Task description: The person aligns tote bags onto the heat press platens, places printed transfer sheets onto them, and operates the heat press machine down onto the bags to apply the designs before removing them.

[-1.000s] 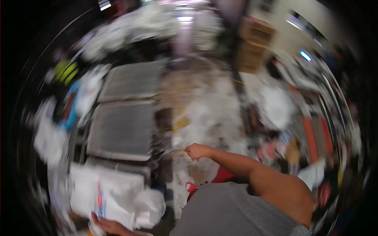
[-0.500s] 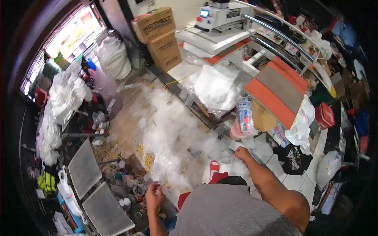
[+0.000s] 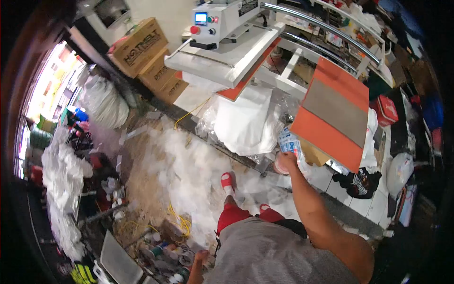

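Observation:
My right hand [image 3: 287, 162] is stretched forward, its fingers curled closed in front of a pink bucket [image 3: 281, 166]. Whatever it may hold is hidden. Just beyond are a blue-and-white printed plastic bag [image 3: 289, 142] and an orange board with a grey-brown pad [image 3: 334, 109]. Low at my left side hangs my left hand [image 3: 202, 257], small and smeared, so its fingers cannot be read. It is nearest to the jars and cans [image 3: 161, 250] on the floor. White sheets [image 3: 246, 120] in clear plastic lie past the right hand, below the heat press [image 3: 227, 52].
White smoke or vapour [image 3: 189, 165] drifts over the floor. A yellow cord [image 3: 182, 225] lies coiled at left. Stacked cardboard boxes [image 3: 142, 49] stand at the back. White cloth bundles [image 3: 64, 180] line the left side, and a black bag [image 3: 359, 182] sits at right.
My view has shifted, and a red-slippered foot has come forward. My right hand has moved up to the pink bucket. The left hand has dropped lower in view.

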`<move>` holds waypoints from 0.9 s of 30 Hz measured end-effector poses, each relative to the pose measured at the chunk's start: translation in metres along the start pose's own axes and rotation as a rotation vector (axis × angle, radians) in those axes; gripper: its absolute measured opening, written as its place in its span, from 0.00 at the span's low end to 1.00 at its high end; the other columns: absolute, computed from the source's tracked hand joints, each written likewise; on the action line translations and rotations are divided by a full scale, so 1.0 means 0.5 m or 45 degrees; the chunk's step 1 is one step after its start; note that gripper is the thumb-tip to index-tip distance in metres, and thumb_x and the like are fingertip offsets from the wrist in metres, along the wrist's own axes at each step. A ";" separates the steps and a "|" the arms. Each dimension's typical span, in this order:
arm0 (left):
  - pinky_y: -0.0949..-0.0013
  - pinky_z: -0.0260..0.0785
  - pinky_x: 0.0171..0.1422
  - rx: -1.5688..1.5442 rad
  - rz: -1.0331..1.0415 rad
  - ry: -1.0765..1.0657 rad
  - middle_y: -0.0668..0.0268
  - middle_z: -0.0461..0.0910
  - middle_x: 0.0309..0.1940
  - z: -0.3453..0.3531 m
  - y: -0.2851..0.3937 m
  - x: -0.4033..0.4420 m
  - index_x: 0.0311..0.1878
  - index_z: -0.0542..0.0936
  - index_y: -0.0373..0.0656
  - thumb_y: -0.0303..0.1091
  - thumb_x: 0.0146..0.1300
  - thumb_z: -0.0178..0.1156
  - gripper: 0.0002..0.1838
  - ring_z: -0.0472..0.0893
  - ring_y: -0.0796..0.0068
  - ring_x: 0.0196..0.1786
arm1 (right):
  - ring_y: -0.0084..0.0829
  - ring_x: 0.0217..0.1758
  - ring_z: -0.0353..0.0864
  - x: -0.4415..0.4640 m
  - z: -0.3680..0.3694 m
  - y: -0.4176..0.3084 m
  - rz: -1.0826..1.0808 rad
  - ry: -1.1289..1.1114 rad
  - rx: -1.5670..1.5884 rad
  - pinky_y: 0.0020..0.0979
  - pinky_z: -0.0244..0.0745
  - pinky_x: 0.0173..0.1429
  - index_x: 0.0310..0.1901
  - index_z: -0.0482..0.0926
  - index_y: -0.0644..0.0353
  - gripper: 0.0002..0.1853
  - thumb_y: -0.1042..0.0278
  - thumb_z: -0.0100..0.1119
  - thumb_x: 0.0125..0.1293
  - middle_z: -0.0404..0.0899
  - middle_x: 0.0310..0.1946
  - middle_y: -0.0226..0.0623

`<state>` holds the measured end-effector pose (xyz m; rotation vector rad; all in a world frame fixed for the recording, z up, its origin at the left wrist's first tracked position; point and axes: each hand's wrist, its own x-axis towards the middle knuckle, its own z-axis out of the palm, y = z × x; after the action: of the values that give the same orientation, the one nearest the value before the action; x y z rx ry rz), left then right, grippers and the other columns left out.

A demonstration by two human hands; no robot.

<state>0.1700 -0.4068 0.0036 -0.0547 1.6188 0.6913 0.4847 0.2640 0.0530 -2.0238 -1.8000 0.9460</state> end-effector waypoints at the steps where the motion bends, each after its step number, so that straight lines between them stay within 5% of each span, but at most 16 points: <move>1: 0.56 0.78 0.45 -0.350 -0.052 -0.131 0.60 0.86 0.40 -0.017 0.045 0.001 0.52 0.81 0.44 0.53 0.68 0.55 0.23 0.84 0.59 0.38 | 0.57 0.49 0.83 0.044 0.030 -0.025 0.009 0.092 -0.012 0.47 0.78 0.55 0.41 0.86 0.61 0.23 0.45 0.59 0.61 0.85 0.42 0.54; 2: 0.55 0.78 0.44 -0.664 -0.135 -0.248 0.61 0.85 0.39 -0.040 0.083 0.011 0.51 0.81 0.46 0.55 0.68 0.53 0.23 0.83 0.58 0.37 | 0.56 0.48 0.84 0.064 0.032 -0.071 0.067 0.065 0.062 0.47 0.78 0.55 0.40 0.86 0.62 0.23 0.46 0.59 0.61 0.85 0.41 0.55; 5: 0.54 0.78 0.43 0.584 0.126 -0.044 0.58 0.84 0.41 -0.201 0.255 0.160 0.53 0.80 0.46 0.53 0.71 0.50 0.22 0.83 0.57 0.39 | 0.53 0.49 0.85 0.211 0.076 -0.213 0.147 0.113 0.144 0.47 0.78 0.55 0.39 0.86 0.64 0.24 0.47 0.61 0.60 0.85 0.42 0.57; 8: 0.53 0.78 0.42 0.912 0.418 -0.072 0.55 0.82 0.43 -0.298 0.412 0.286 0.56 0.78 0.46 0.51 0.74 0.47 0.21 0.83 0.56 0.41 | 0.51 0.50 0.85 0.342 0.161 -0.223 0.192 0.249 0.158 0.46 0.78 0.56 0.39 0.85 0.65 0.24 0.47 0.64 0.59 0.85 0.41 0.58; 11: 0.61 0.74 0.44 -0.578 0.170 -0.234 0.60 0.80 0.43 -0.285 0.669 0.228 0.49 0.78 0.46 0.50 0.73 0.50 0.18 0.79 0.63 0.39 | 0.51 0.49 0.85 0.394 0.214 -0.246 0.285 0.503 -0.020 0.46 0.78 0.56 0.37 0.85 0.64 0.21 0.51 0.65 0.57 0.85 0.39 0.56; 12: 0.61 0.74 0.44 -0.565 0.153 -0.235 0.60 0.80 0.43 -0.279 0.724 0.238 0.49 0.78 0.46 0.50 0.73 0.50 0.18 0.79 0.63 0.39 | 0.52 0.47 0.85 0.400 0.217 -0.256 0.370 0.486 -0.024 0.45 0.79 0.55 0.37 0.85 0.64 0.20 0.52 0.65 0.57 0.85 0.37 0.56; 14: 0.64 0.79 0.42 0.111 0.209 0.006 0.59 0.82 0.44 -0.288 0.794 0.251 0.56 0.76 0.44 0.40 0.74 0.53 0.14 0.84 0.68 0.43 | 0.53 0.46 0.85 0.402 0.233 -0.255 0.475 0.466 -0.026 0.45 0.79 0.54 0.37 0.84 0.64 0.19 0.53 0.66 0.57 0.85 0.36 0.56; 16: 0.68 0.79 0.42 -0.058 0.167 -0.050 0.60 0.82 0.44 -0.292 0.843 0.261 0.56 0.76 0.41 0.36 0.74 0.56 0.13 0.84 0.71 0.43 | 0.54 0.44 0.85 0.414 0.247 -0.215 0.381 0.384 -0.080 0.45 0.80 0.51 0.41 0.82 0.66 0.22 0.52 0.67 0.57 0.85 0.37 0.57; 19: 0.68 0.79 0.44 -0.225 -0.071 -0.095 0.59 0.83 0.44 -0.282 0.886 0.276 0.56 0.75 0.38 0.35 0.72 0.59 0.14 0.84 0.71 0.40 | 0.54 0.43 0.86 0.536 0.447 0.055 0.265 0.666 0.446 0.45 0.80 0.50 0.40 0.81 0.65 0.22 0.52 0.69 0.56 0.85 0.36 0.56; 21: 0.67 0.79 0.44 0.517 0.052 0.087 0.58 0.84 0.43 -0.245 0.898 0.284 0.56 0.76 0.37 0.35 0.70 0.62 0.16 0.85 0.69 0.39 | 0.53 0.42 0.86 0.434 0.319 -0.159 0.429 0.573 0.163 0.45 0.80 0.50 0.36 0.82 0.64 0.19 0.53 0.69 0.55 0.85 0.35 0.54; 22: 0.67 0.79 0.44 0.528 0.050 0.079 0.58 0.84 0.43 -0.234 0.907 0.284 0.56 0.76 0.37 0.35 0.70 0.62 0.16 0.85 0.69 0.39 | 0.52 0.42 0.86 0.371 0.236 -0.298 0.504 0.516 0.022 0.45 0.79 0.50 0.34 0.82 0.64 0.18 0.54 0.69 0.54 0.86 0.34 0.53; 27: 0.65 0.77 0.39 0.661 0.180 -0.026 0.60 0.85 0.43 -0.224 0.914 0.305 0.57 0.76 0.38 0.38 0.68 0.61 0.19 0.86 0.69 0.39 | 0.53 0.40 0.85 0.375 0.263 -0.283 0.470 0.570 0.237 0.44 0.79 0.48 0.29 0.82 0.63 0.17 0.55 0.71 0.52 0.85 0.34 0.54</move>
<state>-0.1498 -0.0318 0.0465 0.4453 1.7486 0.3578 0.2946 0.4423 -0.0154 -2.2599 -1.0937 0.6443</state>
